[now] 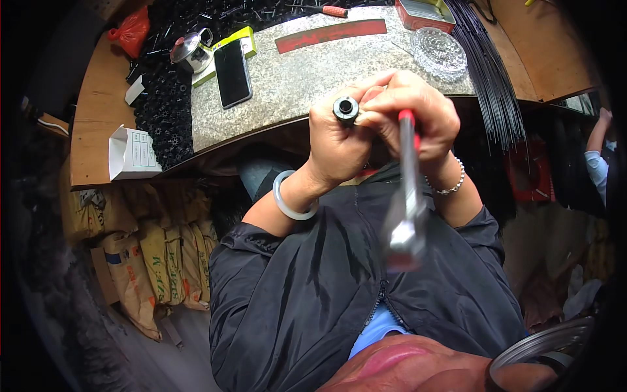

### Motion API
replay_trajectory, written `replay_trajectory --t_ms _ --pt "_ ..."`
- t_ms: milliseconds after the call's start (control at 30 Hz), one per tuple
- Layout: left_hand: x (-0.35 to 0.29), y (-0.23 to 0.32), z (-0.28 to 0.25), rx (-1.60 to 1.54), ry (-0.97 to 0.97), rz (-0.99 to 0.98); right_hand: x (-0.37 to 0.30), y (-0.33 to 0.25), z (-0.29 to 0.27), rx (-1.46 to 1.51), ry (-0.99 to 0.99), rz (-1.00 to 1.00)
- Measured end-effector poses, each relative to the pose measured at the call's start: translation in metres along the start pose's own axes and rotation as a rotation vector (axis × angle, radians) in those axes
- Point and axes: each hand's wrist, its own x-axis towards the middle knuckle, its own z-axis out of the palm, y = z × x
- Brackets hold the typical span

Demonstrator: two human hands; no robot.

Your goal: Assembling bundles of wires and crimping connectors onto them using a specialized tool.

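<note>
My left hand [336,147] is closed around a black tubular part [345,106], whose round hollow end faces up. Close against it is my right hand [428,111], fingers bent and pinching beside the tube. A long metal tool with red near its top [409,173] sticks out of the right hand and hangs in front of my jacket. Its lower end is blurred, so I cannot tell its kind. What the right fingertips touch between the two hands is partly hidden.
On the stone-patterned board [294,85] lie a phone [232,73], a red strip [331,35] and a glass dish [439,53]. Small black parts [163,104] heap up at left, beside a white box [134,154]. Thin black rods [490,85] overhang the right edge.
</note>
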Motion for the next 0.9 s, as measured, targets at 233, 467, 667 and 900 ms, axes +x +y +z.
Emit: replay_trajectory --t_ms 233,467,667,900 --pt "0.012 0.009 -0.011 -0.100 0.125 -0.193 0.030 -0.033 -0.022 -0.052 -0.174 0.611" --pt "0.017 0.004 -0.013 -0.109 0.163 -0.128 0.020 -0.054 -0.065 0.298 -0.802 1.057" --pt "0.018 0.003 -0.008 -0.096 0.186 -0.105 0.041 -0.056 -0.074 0.284 -0.851 1.161" --pt "0.016 0.004 -0.007 -0.030 0.173 -0.079 0.091 -0.074 -0.083 0.129 -1.027 1.453"
